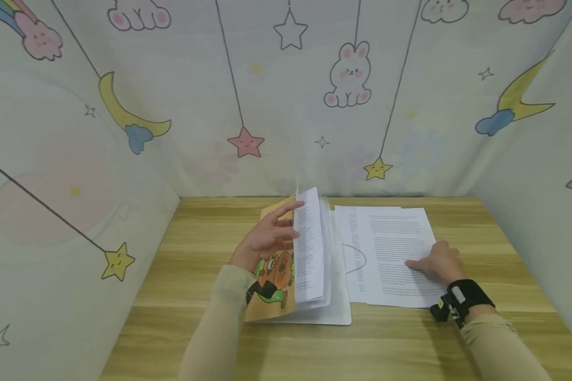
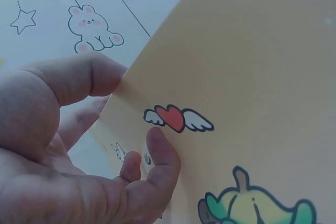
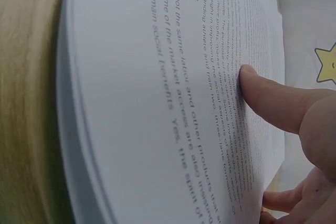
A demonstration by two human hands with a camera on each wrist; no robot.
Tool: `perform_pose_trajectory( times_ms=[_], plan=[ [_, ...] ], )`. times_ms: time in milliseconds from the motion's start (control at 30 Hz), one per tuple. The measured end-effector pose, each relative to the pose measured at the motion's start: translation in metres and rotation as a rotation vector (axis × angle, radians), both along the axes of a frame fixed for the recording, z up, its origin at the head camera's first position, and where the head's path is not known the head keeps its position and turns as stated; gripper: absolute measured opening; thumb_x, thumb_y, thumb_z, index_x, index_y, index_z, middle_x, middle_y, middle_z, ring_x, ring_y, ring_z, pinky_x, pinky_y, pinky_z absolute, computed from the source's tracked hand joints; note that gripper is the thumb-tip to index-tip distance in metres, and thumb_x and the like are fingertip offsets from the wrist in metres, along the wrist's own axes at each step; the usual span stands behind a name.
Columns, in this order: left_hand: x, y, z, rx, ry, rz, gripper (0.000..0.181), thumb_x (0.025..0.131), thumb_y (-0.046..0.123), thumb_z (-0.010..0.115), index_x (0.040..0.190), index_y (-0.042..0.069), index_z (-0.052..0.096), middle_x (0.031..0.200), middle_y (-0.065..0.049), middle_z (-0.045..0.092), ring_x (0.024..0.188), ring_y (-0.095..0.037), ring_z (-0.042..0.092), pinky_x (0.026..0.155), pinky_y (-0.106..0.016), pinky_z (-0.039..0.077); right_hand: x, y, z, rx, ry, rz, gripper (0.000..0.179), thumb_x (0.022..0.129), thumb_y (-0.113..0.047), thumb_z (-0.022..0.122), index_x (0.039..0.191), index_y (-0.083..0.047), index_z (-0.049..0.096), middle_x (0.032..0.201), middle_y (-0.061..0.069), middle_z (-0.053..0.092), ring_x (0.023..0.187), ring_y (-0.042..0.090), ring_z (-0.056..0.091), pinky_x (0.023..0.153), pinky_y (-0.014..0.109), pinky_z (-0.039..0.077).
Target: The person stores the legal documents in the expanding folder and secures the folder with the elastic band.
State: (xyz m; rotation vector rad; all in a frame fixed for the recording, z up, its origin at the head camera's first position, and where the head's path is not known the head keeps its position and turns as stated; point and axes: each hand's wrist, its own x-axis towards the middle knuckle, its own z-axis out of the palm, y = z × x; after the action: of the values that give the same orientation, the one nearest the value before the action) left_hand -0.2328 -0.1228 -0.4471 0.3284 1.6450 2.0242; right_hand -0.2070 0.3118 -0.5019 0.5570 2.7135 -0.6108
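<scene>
A folder [image 1: 336, 312] with an orange cartoon cover [image 2: 252, 77] stands partly opened on the table, printed pages [image 1: 310, 248] raised inside it. My left hand [image 1: 269, 238] grips the cover's edge, one finger reaching over onto the pages. In the left wrist view, fingers lie on both sides of the cover, near a winged red heart. To the right, a stack of printed sheets [image 1: 400, 248] lies flat beside the folder. My right hand [image 1: 442, 263] holds its right edge: the thumb [image 3: 273, 95] presses on the text, the other fingers at the sheet's edge, partly hidden.
The wood-grain table [image 1: 386, 344] is enclosed by pale cloth walls [image 1: 286, 106] printed with stars, moons and rabbits. The folder's right side lies against the sheets' left margin, where a curved outline [image 1: 355, 258] shows. A black wrist strap [image 1: 472, 296] sits on the right wrist.
</scene>
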Motion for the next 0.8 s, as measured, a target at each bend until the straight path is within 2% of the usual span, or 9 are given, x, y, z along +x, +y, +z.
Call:
perform_pose_trajectory(
  times_ms=[233,500,800],
  plan=[
    [0.0007,-0.0008,0.0018,0.0,-0.017,0.01,0.079,0.095,-0.01,0.059,0.164,0.022,0.037,0.15,-0.033,0.04,0.124,-0.042,0.05,0.088,-0.042,0.054,-0.0024,0.0049,-0.0039,-0.023,-0.014,-0.028,0.114,0.08,-0.047,0.089,0.139,0.029,0.028,0.123,0.047,0.047,0.101,0.049,0.054,0.086,0.056,0.05],
    [0.0,0.0001,0.0017,-0.007,-0.006,0.007,0.078,0.096,-0.011,0.058,0.163,0.023,0.038,0.151,-0.032,0.039,0.123,-0.041,0.049,0.087,-0.041,0.054,-0.0057,0.0021,-0.0031,0.028,-0.005,-0.041,0.112,0.078,-0.045,0.09,0.137,0.029,0.031,0.112,0.042,0.04,0.103,0.051,0.044,0.084,0.056,0.047],
    [0.0003,0.0007,0.0004,-0.021,0.002,0.005,0.079,0.094,-0.007,0.062,0.164,0.023,0.038,0.149,-0.03,0.041,0.122,-0.04,0.051,0.088,-0.042,0.054,-0.0053,0.001,-0.0033,-0.005,-0.007,-0.037,0.105,0.081,-0.041,0.09,0.137,0.028,0.035,0.118,0.044,0.049,0.1,0.048,0.054,0.085,0.055,0.051]
  ],
)
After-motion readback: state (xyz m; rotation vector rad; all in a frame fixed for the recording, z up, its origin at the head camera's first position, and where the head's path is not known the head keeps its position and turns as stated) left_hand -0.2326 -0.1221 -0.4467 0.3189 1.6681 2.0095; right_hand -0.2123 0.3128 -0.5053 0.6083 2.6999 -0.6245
